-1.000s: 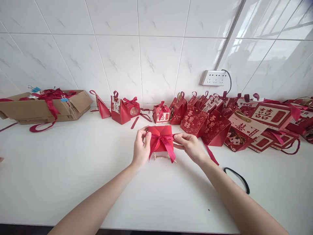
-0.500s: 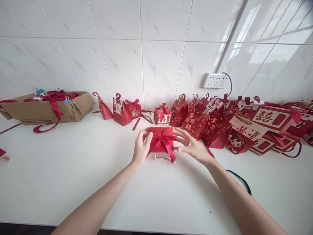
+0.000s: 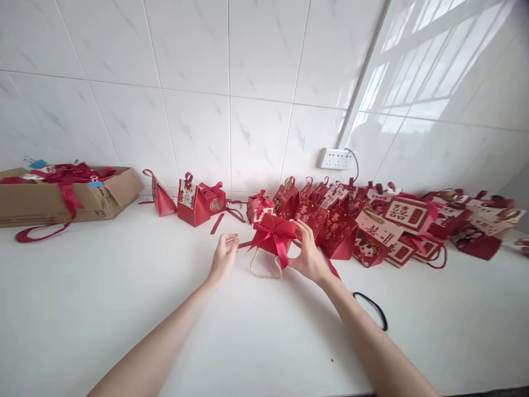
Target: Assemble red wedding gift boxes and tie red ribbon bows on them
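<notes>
Frame centre: red paper-card gift box, smooth; satin-like bow, shiny; twisted cord handle. Left edge: matt cardboard carton. Top: glossy wall tiles. Bottom: smooth tabletop.

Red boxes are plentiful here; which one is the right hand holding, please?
The box with the pale twisted cord, in the right hand; the other boxes show no such cord.

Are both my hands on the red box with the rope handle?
No, your right hand touches the red box, while your left hand is apart from it, off to its left.
</notes>
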Demonstrator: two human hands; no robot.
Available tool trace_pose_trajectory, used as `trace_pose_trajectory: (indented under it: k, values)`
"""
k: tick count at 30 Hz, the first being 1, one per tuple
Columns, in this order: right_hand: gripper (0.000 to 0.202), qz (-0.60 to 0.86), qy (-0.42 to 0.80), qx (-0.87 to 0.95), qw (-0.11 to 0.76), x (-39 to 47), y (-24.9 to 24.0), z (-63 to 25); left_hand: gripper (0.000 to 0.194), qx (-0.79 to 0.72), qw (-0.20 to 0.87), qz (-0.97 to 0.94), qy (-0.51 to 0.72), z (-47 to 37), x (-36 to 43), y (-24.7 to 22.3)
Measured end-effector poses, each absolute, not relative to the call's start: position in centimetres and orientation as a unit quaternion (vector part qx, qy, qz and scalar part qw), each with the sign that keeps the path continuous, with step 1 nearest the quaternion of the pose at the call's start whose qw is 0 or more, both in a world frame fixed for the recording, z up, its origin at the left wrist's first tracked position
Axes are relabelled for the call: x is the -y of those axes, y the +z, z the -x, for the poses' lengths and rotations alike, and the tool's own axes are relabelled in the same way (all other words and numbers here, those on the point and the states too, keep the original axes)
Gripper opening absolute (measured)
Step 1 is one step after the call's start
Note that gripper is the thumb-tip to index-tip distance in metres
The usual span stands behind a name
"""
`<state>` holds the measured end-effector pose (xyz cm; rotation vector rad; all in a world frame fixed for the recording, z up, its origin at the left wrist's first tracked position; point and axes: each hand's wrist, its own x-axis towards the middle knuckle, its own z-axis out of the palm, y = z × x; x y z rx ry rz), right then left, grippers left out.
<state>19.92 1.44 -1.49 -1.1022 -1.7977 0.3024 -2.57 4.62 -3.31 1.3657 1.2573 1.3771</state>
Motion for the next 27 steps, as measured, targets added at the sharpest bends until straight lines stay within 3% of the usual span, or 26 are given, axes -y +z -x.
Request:
trace_pose_trajectory:
  k: [8, 17, 27]
  values:
    - [0.087, 0.506, -0.061, 0.596, 0.62, 1.3, 1.7, -22.4, 0.03, -0.513, 0.383, -0.572, 0.512, 3.7, -6.1, -3.6]
    - [0.087, 0.635, -0.149, 0.472, 0.593, 13.9, 2.5, -27.1, 0.021, -0.551, 0.339, -0.628, 0.432, 3.6, -5.7, -2.2]
    - [0.091, 0.585, 0.034, 0.561, 0.585, 22.2, 2.8, -28.1, 0.015, -0.573, 0.336, -0.66, 0.352, 3.0, -4.2, -0.8]
